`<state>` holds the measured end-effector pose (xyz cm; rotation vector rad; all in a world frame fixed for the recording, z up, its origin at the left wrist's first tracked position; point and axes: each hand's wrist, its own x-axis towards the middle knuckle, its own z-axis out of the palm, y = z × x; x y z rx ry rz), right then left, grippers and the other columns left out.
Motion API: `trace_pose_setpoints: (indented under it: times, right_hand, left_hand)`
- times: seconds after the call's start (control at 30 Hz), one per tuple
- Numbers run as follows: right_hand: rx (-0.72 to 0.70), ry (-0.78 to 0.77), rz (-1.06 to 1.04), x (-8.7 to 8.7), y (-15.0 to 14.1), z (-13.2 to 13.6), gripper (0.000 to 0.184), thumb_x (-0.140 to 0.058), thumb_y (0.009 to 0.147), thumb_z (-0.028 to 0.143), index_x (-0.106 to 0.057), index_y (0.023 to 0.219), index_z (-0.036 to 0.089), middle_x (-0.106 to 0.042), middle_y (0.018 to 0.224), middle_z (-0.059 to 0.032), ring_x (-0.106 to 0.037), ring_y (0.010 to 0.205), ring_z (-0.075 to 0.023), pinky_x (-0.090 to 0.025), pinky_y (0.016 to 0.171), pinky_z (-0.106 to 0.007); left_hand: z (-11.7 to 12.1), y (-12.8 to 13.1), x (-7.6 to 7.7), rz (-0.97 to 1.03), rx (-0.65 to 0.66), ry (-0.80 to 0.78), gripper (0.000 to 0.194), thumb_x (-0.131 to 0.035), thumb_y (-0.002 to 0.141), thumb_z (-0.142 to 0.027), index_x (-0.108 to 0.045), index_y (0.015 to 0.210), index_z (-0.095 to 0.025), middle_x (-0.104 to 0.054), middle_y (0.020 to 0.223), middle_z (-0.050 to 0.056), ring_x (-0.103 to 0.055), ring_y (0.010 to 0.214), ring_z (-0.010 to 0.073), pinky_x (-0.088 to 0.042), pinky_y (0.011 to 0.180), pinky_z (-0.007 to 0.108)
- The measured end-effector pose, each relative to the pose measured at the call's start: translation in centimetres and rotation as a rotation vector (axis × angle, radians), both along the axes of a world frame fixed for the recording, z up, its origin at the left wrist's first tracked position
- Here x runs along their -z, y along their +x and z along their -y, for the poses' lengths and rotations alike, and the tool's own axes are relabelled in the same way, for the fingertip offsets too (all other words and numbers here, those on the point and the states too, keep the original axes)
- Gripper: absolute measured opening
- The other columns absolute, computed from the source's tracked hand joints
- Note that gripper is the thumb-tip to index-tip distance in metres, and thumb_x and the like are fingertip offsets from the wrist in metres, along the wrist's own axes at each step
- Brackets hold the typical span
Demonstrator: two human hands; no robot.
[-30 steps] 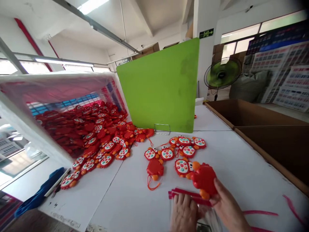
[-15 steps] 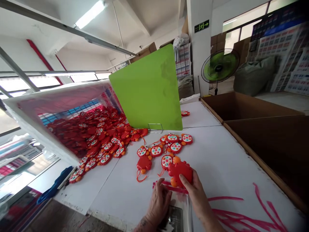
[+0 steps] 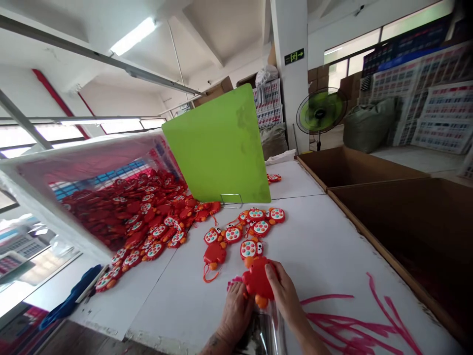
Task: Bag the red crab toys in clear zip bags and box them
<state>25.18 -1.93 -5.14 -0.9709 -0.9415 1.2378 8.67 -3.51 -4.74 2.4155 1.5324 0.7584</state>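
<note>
My right hand (image 3: pixel 286 291) grips a red crab-shaped toy (image 3: pixel 259 280) with orange claws, its plain red back facing up. Close by on the left, my left hand (image 3: pixel 236 308) has its fingers bent at the pink edge of a clear plastic bag (image 3: pixel 271 328); the held toy partly hides the fingertips. Just beyond the held toy lies another crab toy (image 3: pixel 251 249), its white face with coloured dots upward. One more toy (image 3: pixel 215 254) rests back-up to the left, with a red cord loop.
A large heap of toys (image 3: pixel 148 217) spills from a plastic-lined crate (image 3: pixel 59 197) at left. A green board (image 3: pixel 221 148) stands on the white table (image 3: pixel 177 296). Pink strips (image 3: pixel 343 320) lie at right, beside open cardboard boxes (image 3: pixel 369 187). A fan (image 3: pixel 320 113) stands behind.
My right hand has brought the toy left and closer to me, over the bag's opening edge and against my left fingers. The whole view has shifted slightly.
</note>
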Motion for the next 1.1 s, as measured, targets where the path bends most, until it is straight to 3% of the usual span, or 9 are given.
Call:
trace_pose_setpoints:
  times: [0.13,0.3,0.53,0.73,0.93,1.1]
  right_hand:
    - [0.16,0.005,0.102,1.8,-0.1,-1.0,0.059,-0.053,0.084,0.065,-0.051,0.121,0.018,-0.064,0.118,-0.0125,-0.06,0.108,-0.0292,-0.05,0.091,-0.039]
    - [0.152,0.064,0.198,2.6,0.1,-1.3,0.063,-0.052,0.086,0.06,-0.046,0.131,0.016,-0.058,0.13,-0.0142,-0.054,0.119,-0.0292,-0.042,0.103,-0.044]
    - [0.114,0.125,0.367,3.5,0.4,-1.9,0.062,-0.052,0.084,0.057,-0.052,0.131,0.017,-0.063,0.124,-0.0136,-0.057,0.116,-0.0303,-0.045,0.099,-0.043]
    - [0.123,0.074,0.481,3.0,0.3,-1.3,0.057,-0.049,0.087,0.057,-0.052,0.125,0.015,-0.07,0.089,-0.0078,-0.066,0.078,-0.0253,-0.053,0.075,-0.038]
    - [0.098,0.093,0.532,3.3,0.7,-1.3,0.047,-0.048,0.089,0.056,-0.062,0.117,0.02,-0.067,0.115,-0.0094,-0.061,0.106,-0.028,-0.046,0.097,-0.042]
    - [0.08,0.081,0.552,3.2,0.7,-1.3,0.043,-0.048,0.091,0.052,-0.066,0.116,0.022,-0.069,0.114,-0.0082,-0.061,0.107,-0.0276,-0.045,0.099,-0.043]
  left_hand:
    - [0.2,0.3,-0.1,-0.098,0.004,0.024,0.022,-0.04,0.094,-0.02,-0.057,0.081,-0.019,-0.063,0.084,0.005,-0.056,0.082,0.02,-0.047,0.077,0.034]
    - [0.5,0.6,-0.4,-0.158,0.046,0.042,0.023,-0.04,0.096,-0.021,-0.061,0.088,-0.018,-0.063,0.089,0.005,-0.056,0.085,0.0197,-0.044,0.08,0.034]
    - [0.4,0.7,-0.1,-0.19,0.075,0.078,0.013,-0.052,0.091,-0.018,-0.064,0.087,-0.019,-0.064,0.089,0.005,-0.057,0.088,0.02,-0.043,0.082,0.034]
    - [0.1,0.2,0.2,-0.126,0.078,0.087,0.007,-0.057,0.085,-0.012,-0.061,0.086,-0.017,-0.064,0.084,0.003,-0.057,0.081,0.0188,-0.043,0.075,0.031]
    - [0.1,-0.1,0.7,-0.077,0.104,0.085,0.008,-0.063,0.082,-0.011,-0.061,0.085,-0.018,-0.067,0.083,0.001,-0.057,0.08,0.0185,-0.043,0.079,0.033]
    - [0.0,-0.4,1.3,0.023,0.179,0.206,0.01,-0.065,0.081,-0.011,-0.063,0.082,-0.021,-0.065,0.078,0.0,-0.055,0.078,0.019,-0.043,0.082,0.036]
